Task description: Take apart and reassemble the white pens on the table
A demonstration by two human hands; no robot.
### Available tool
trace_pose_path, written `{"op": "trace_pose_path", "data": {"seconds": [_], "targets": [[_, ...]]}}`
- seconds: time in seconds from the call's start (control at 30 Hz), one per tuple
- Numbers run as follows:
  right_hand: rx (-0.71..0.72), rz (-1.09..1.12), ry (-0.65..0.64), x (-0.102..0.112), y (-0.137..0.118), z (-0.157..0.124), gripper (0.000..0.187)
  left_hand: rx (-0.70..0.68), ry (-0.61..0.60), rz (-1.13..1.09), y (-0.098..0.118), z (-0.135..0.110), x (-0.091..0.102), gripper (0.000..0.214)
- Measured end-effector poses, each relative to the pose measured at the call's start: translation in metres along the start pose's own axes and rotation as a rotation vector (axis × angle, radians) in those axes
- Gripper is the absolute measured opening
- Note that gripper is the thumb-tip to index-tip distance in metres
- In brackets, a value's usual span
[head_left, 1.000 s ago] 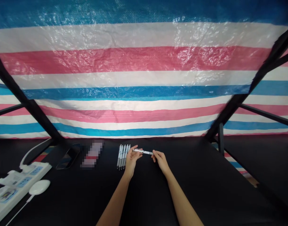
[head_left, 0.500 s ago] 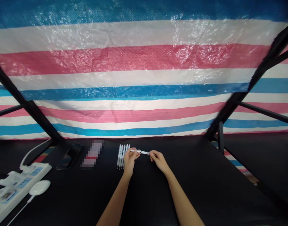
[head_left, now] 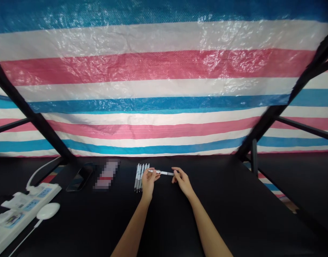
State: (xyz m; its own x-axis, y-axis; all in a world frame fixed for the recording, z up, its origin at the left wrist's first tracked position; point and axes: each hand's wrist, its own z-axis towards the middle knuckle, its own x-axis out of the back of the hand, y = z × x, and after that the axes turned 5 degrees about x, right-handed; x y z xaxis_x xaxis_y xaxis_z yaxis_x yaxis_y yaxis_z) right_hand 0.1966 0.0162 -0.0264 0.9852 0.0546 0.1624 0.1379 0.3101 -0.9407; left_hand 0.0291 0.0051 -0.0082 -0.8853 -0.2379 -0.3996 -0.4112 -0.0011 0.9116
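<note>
My left hand [head_left: 148,184] pinches a white pen [head_left: 164,172] with a grey grip section, held nearly level above the dark table. At the pen's grey end, my right hand [head_left: 182,181] has its thumb and fingers around the tip, with the index finger stretched out above it. The very tip is hidden by those fingers. Just left of my left hand, several similar white-and-grey pens [head_left: 139,178] lie side by side in a row, partly covered by the hand.
A black phone [head_left: 80,177] and a pixelated pinkish item [head_left: 107,175] lie left of the pens. Further left are a white power strip [head_left: 30,210] with plugs and a white round device [head_left: 48,211] on a cable. Black frame bars [head_left: 263,132] and a striped sheet [head_left: 164,89] stand behind the black table [head_left: 169,221].
My right index finger has lifted and straightened from its pinch at the pen's end. The pen and my left hand stay nearly in place; the whole view has shifted slightly.
</note>
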Motion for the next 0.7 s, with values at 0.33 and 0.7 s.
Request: {"op": "trace_pose_path", "data": {"seconds": [0.33, 0.7], "targets": [[0.066, 0.008, -0.034, -0.0023, 0.0012, -0.0013, 0.052, -0.020, -0.013, 0.029, -0.0059, -0.0016, 0.0033, 0.047], [0.108, -0.013, 0.004, -0.0023, 0.0032, -0.0004, 0.055, 0.007, -0.009, -0.005, -0.0059, -0.0004, 0.0041, 0.049]]}}
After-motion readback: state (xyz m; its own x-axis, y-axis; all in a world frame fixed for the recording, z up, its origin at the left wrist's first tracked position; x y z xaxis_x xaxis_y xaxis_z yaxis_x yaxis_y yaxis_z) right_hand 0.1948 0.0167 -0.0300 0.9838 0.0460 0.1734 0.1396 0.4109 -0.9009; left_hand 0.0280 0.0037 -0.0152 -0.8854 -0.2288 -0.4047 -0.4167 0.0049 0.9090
